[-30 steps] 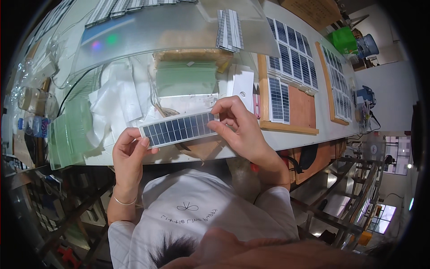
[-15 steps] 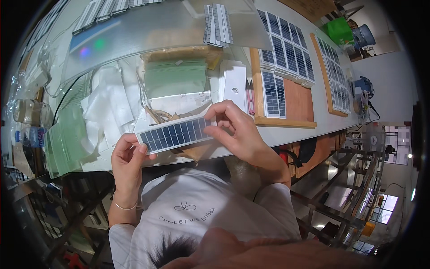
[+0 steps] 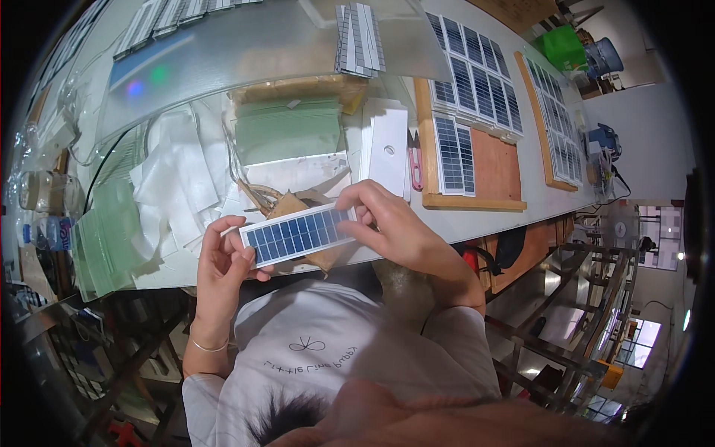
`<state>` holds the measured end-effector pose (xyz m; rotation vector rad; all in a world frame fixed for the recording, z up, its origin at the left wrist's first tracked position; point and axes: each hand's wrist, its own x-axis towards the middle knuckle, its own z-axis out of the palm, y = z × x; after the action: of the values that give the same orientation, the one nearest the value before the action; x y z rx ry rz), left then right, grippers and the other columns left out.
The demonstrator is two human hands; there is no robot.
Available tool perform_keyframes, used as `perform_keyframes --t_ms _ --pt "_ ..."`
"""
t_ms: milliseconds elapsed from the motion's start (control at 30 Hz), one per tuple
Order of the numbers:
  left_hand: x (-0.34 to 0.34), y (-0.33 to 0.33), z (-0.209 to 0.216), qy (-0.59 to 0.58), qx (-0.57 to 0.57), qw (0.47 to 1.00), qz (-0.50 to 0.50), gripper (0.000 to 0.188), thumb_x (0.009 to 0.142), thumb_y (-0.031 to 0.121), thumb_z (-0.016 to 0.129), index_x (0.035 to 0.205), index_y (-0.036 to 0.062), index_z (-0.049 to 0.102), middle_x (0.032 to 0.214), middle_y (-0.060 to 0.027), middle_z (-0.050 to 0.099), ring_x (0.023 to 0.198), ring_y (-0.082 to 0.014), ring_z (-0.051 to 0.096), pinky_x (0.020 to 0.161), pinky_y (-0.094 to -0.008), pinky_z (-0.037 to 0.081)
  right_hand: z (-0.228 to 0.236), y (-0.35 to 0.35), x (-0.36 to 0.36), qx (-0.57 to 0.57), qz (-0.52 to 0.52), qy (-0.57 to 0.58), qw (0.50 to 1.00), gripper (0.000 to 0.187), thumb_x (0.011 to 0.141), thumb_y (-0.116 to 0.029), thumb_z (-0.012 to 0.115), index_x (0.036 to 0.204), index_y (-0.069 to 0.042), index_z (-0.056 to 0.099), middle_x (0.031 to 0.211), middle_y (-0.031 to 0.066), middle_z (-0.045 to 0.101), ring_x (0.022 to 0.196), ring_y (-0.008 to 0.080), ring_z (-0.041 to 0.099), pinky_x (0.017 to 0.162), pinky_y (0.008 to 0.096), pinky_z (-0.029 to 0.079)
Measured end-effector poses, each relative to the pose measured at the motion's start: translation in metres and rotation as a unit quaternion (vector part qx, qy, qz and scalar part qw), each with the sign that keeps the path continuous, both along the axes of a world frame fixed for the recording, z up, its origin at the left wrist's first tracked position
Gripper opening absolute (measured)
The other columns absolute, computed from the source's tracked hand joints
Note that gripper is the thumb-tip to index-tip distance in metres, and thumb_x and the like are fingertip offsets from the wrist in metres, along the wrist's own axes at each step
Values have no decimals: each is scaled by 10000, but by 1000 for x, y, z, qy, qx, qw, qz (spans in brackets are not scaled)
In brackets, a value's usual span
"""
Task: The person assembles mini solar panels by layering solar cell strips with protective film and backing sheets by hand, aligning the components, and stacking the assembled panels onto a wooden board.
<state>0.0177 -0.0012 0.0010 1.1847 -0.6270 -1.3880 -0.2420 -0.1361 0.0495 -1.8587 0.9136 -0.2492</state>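
Observation:
A small solar panel, long and narrow with blue cells and a white border, is held up just over the table's front edge. My left hand pinches its left end between thumb and fingers. At the other end, the thumb and fingers of my right hand close on the panel and hide that corner. Its cell side faces up, and the right end sits a little farther away than the left. Brown paper scraps lie partly hidden behind the panel.
A wooden-edged tray at the right holds several similar panels; a second framed tray stands beyond it. Green sheets are stacked behind my hands. White sheets lie leftward, and a pink-handled cutter rests near the tray.
Both hands have shifted slightly to the right and nearer to me, carrying the panel along. Its cells now look lighter blue as the tilt has altered.

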Motion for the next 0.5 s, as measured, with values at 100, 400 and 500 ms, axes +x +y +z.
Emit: perform_keyframes --t_ms 100,400,500 --pt "-1 -2 4 6 29 1000 -8 449 999 -18 571 1416 23 411 910 -38 590 806 -151 700 654 -257 618 0 1 0 -30 13 -21 999 250 982 -72 673 1181 -36 526 1052 121 522 794 217 563 763 358 486" --pt "-9 -4 11 -40 16 999 -3 519 993 -24 584 1461 33 368 903 -31 564 793 -135 675 660 -259 624 -3 3 -7 -60 13 -3 998 291 975 -77 686 1219 -42 532 1133 111 513 923 197 562 814 312 488" --pt "-17 13 10 -179 -68 977 93 618 947 -75 625 1488 42 350 893 -23 535 778 -91 596 721 -261 607 -3 8 -12 -152 42 -80 984 390 938 -107 716 1268 -67 511 1152 159 527 994 323 625 892 397 516"
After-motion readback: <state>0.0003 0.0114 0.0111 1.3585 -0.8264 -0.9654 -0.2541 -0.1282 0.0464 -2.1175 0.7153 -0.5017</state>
